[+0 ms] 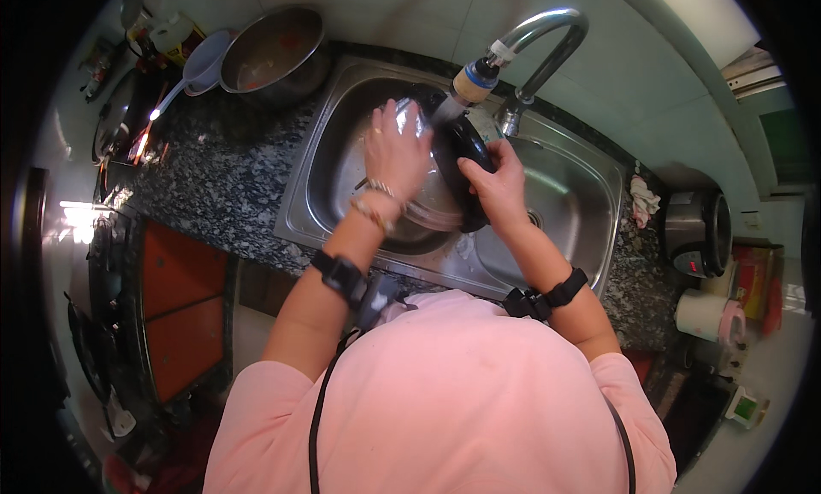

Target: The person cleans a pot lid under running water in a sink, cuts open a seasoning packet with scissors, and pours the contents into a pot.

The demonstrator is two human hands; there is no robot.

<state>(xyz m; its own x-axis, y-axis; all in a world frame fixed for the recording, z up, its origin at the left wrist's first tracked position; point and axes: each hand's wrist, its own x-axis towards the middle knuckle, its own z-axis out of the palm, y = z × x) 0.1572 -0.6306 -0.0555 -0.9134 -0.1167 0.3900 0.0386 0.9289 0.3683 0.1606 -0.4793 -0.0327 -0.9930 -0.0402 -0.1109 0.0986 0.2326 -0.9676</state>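
Note:
My right hand (pixel 500 179) grips the edge of a black, glossy, round piece of cookware (pixel 465 141), thumb on the near side. It is tilted over the left basin (pixel 333 173) of a stainless steel sink. My left hand (pixel 397 151) lies over a shiny wet surface (pixel 410 119) beside it, fingers extended; its palm side is hidden, so I cannot tell if anything is under it. Water runs from the filter-tipped head (pixel 474 81) of a chrome faucet (pixel 545 19) onto the cookware. A clear curved rim (pixel 436 217) shows below my hands.
Left of the sink, a large steel pot (pixel 272 51) holding liquid and a plastic strainer or ladle (pixel 205 61) stand on the speckled stone counter (pixel 211 167). Right are the second basin (pixel 564 192), a crumpled cloth (pixel 643 199), an electric cooker (pixel 696 234) and a pale jug (pixel 705 317).

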